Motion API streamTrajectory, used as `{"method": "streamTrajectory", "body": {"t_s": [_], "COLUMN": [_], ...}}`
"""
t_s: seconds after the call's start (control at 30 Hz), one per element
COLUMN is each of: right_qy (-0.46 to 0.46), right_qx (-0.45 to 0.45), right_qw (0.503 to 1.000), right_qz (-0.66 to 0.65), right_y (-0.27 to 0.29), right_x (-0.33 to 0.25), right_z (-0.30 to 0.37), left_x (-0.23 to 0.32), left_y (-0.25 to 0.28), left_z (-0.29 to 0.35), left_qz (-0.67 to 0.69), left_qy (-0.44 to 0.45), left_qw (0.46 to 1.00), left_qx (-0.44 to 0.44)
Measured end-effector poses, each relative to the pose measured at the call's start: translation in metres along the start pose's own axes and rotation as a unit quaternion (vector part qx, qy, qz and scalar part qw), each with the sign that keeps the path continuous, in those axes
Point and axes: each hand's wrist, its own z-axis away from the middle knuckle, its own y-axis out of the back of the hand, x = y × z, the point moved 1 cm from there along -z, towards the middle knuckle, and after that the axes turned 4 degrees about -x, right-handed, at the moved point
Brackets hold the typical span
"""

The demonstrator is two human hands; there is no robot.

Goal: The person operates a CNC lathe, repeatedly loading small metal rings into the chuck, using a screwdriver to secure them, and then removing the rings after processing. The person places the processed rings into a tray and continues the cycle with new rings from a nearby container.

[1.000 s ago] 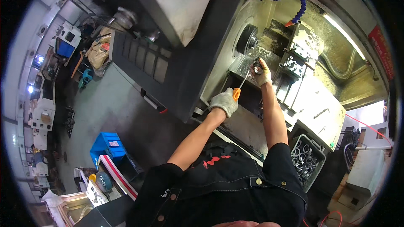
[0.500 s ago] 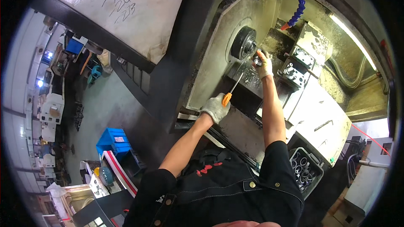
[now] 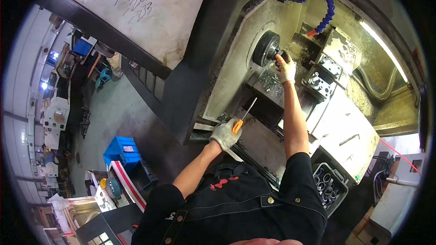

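My left hand (image 3: pixel 225 136), in a pale work glove, is closed around the orange handle of a screwdriver (image 3: pixel 237 126). Its thin metal shaft points up and away, clear of the chuck. My right hand (image 3: pixel 286 70), gloved too, is reaching inside the lathe at the front of the dark round chuck (image 3: pixel 266 49). Its fingers are closed on a small metal part (image 3: pixel 278 58) at the chuck's nose. The fingers hide much of that part, and I cannot tell how far it sits in the chuck.
Right of my right hand are tool-holder blocks (image 3: pixel 319 85). A blue coolant hose (image 3: pixel 325 11) curves above. Loose tools, including a dark rod (image 3: pixel 349 139), lie on the pale cover (image 3: pixel 338 124). A grey bin (image 3: pixel 339 199) of metal rings stands near my right side.
My left hand has drawn back toward my body with the screwdriver, away from the chuck. My right hand has brought the metal part closer to the chuck's nose.
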Motion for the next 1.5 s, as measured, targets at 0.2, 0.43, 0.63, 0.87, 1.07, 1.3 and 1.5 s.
{"method": "streamTrajectory", "body": {"t_s": [0.2, 0.43, 0.63, 0.87, 1.07, 1.3, 1.5], "right_qy": [0.055, 0.123, 0.076, 0.06, 0.078, 0.107, -0.038], "right_qx": [-0.015, -0.033, -0.069, -0.086, -0.089, -0.071, -0.091], "right_qw": [0.99, 0.975, 0.992, 0.986, 0.977, 0.985, 0.991], "right_qz": [0.129, 0.181, 0.072, 0.13, 0.179, 0.119, 0.088], "right_y": [0.004, 0.003, 0.008, 0.01, 0.004, 0.012, 0.016], "right_x": [-0.007, -0.016, -0.013, -0.019, -0.032, -0.003, -0.012], "right_z": [-0.001, 0.002, -0.003, -0.011, -0.003, -0.018, -0.015], "left_x": [-0.025, -0.029, -0.04, -0.048, -0.05, -0.06, -0.038], "left_y": [-0.012, -0.015, -0.029, -0.038, -0.04, -0.042, -0.034], "left_z": [0.013, 0.033, 0.046, 0.046, 0.044, 0.057, 0.059], "left_qz": [0.015, 0.044, 0.04, 0.049, 0.041, 0.045, 0.021], "left_qy": [-0.018, 0.017, 0.02, -0.015, -0.021, -0.002, 0.028], "left_qw": [1.0, 0.998, 0.997, 0.997, 0.997, 0.998, 0.995], "left_qx": [-0.014, -0.04, -0.055, -0.066, -0.063, -0.037, -0.089]}}
